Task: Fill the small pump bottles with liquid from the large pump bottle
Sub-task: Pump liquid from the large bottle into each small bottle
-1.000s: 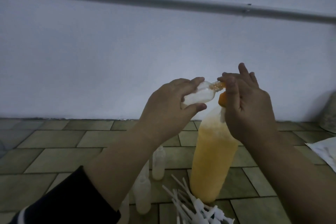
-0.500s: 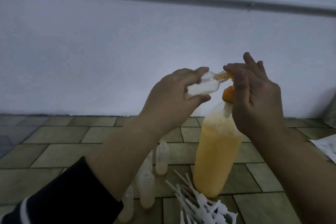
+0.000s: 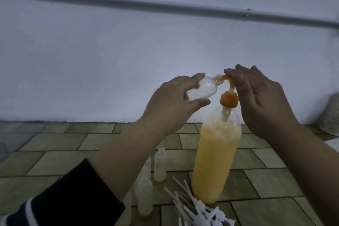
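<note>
Gripping a small clear bottle in the left hand, fingers over it and thumb under, tilted on its side with its threaded neck meeting the orange spout of the large pump bottle. Holding that small bottle just left of and slightly above the large bottle's orange cap. Resting the right hand on top of the pump head, fingertips curled over the spout's bend, palm hanging just right of the cap. Standing upright on the tiled floor, the large pump bottle, filled most of the way with a cloudy yellow-orange liquid, foam near the shoulder. Standing left of its base, one small open bottle holding a little pale liquid. Standing further left and nearer the camera, several more small bottles, partly hidden behind the left forearm. Lying just in front of the large bottle's base, a heap of white pump tops with long dip tubes. Running across the pale wall well above the large bottle, a grey pipe.
</note>
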Tool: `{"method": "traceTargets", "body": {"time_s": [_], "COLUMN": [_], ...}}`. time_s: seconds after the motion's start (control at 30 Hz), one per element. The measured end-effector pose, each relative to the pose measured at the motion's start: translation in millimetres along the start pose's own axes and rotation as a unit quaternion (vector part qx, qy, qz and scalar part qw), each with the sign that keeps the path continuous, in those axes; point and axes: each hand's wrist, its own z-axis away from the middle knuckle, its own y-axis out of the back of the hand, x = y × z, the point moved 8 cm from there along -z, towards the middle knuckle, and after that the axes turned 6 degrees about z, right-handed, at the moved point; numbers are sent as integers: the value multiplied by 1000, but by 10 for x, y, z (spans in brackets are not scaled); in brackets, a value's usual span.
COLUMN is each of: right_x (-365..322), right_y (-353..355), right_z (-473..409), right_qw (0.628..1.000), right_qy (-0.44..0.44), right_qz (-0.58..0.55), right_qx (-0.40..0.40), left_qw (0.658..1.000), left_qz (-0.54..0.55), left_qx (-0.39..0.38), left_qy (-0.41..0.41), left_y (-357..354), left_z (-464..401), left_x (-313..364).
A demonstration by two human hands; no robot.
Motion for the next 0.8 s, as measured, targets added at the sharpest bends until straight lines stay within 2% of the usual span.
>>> {"method": "traceTargets", "body": {"time_s": [0.17, 0.4, 0.63, 0.7, 0.8], "right_x": [84, 55, -18, 1, 43], "right_y": [-39, -132, -132, -72, -27], "right_z": [10, 142, 33, 5, 60], "right_qw": [1000, 996, 1000, 1000, 998], "right_qy": [0, -36, -9, -4, -28], "right_qz": [13, -29, 18, 26, -20], "right_qx": [14, 81, 3, 7, 51], "left_qw": [1000, 996, 997, 995, 995], "left_qz": [-6, -84, -78, -92, -87], "left_qx": [2, -4, -2, 0, -4], "left_qy": [-10, -35, -25, -37, -41], "left_y": [-8, -39, 21, 30, -10], "left_z": [-39, -23, -16, -51, -69], "left_x": [19, 27, 19, 81, 108]}}
